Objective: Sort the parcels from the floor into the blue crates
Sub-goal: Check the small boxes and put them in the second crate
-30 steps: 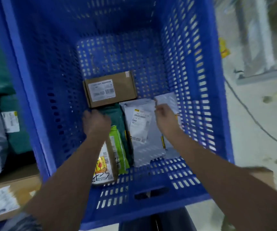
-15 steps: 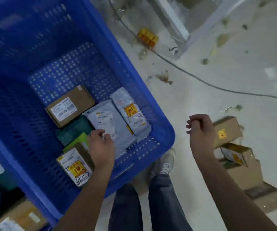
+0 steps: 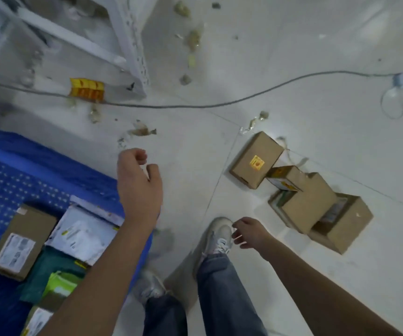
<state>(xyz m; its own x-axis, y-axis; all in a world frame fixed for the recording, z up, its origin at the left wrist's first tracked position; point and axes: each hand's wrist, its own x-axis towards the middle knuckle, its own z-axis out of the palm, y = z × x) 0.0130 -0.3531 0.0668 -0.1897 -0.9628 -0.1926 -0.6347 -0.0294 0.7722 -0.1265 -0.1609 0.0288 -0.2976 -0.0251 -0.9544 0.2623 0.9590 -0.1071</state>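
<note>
The parcels still to sort are a group of cardboard boxes on the floor, to the person's right and well apart from the crate. The nearest box lies a little tilted and has a small yellow sticker on its top face; behind it a smaller box with yellow print leans on a bigger plain box, and a fourth box lies beside them, touching. I judge these boxes to be stiff and rather light, with dry cardboard that does not slip much; what is inside I cannot tell, so a soft handling is safer. The best hold for the nearest box would be across its two long sides, with thumb on one side and fingers on the other, or with both hands for the bigger ones. The right hand is low over the floor near the person's shoe, its fingers loosely spread and holding nothing. The left hand hangs over the edge of the blue crate, its fingers half curled and also without anything in them. Inside this crate lie already a brown box with a white label, a white plastic mailer, a dark green bag, a bright green packet and, at the lower edge, part of one more labelled box. A cable runs across the floor farther away, and scraps of dirt lie around.
</note>
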